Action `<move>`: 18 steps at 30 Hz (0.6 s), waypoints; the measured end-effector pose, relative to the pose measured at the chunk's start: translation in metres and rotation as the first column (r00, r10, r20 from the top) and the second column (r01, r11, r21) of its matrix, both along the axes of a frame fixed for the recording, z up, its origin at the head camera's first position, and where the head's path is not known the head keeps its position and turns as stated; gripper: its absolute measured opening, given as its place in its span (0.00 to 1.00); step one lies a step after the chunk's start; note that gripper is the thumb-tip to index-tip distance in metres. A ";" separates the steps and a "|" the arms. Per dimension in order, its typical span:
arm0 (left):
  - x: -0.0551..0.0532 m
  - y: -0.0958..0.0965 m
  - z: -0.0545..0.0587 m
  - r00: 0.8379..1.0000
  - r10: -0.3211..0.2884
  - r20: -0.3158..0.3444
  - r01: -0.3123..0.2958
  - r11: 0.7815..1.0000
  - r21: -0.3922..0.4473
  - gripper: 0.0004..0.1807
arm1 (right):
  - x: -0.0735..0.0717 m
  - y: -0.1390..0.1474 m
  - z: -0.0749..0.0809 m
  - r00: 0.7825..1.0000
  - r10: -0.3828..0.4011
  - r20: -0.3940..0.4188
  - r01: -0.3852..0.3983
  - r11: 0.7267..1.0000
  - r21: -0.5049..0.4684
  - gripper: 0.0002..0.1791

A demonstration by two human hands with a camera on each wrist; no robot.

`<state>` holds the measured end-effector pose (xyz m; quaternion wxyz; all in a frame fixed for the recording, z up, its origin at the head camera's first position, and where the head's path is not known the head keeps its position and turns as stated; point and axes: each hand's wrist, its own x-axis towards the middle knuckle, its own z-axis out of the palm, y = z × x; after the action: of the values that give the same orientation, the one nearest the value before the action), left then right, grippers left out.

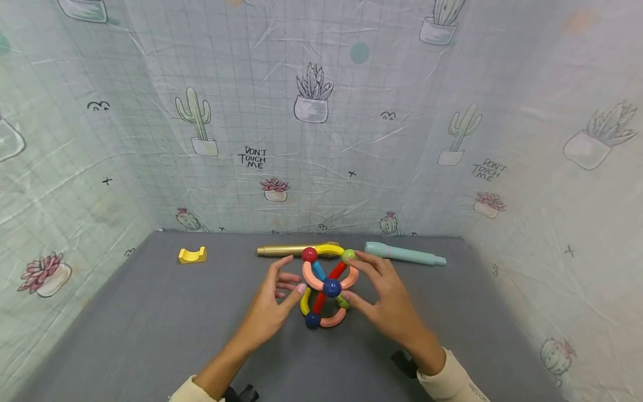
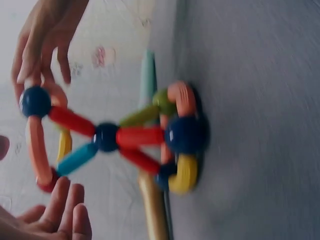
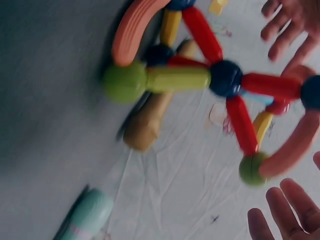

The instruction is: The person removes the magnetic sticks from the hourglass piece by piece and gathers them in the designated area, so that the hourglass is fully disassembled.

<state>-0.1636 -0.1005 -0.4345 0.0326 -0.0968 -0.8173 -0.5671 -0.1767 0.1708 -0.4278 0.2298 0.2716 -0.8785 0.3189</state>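
A magnetic ball-and-rod toy structure [image 1: 331, 288] stands on the grey tabletop, shaped like an hourglass. Salmon and yellow curved rods form its upper and lower rings; straight red, blue and green rods meet at a dark blue ball [image 3: 226, 78] in the middle. To the left of the upper ring is my left hand [image 1: 268, 310], fingers spread near the red ball [image 1: 310, 255]. My right hand [image 1: 392, 301] is at the other side, fingertips by the upper green ball [image 1: 349, 255]; a gap separates them in the right wrist view. Neither hand grips the structure.
Behind the structure lies a gold stick [image 1: 281, 250], partly hidden by it. A teal tapered stick [image 1: 407, 254] lies at the back right. On the back left sits a yellow notched block [image 1: 193, 255]. Cactus-printed fabric [image 1: 311, 167] walls the table's back and sides.
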 end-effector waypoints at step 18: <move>-0.002 0.046 -0.011 0.992 0.065 0.108 -0.103 0.912 0.396 0.34 | 0.000 -0.028 -0.011 0.994 0.062 -0.093 -0.065 0.998 -0.025 0.28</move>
<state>-0.1661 -0.0540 -0.4451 0.0382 -0.0266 -0.6879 -0.7243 -0.1765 0.1432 -0.4392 0.2637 0.3105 -0.8533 0.3256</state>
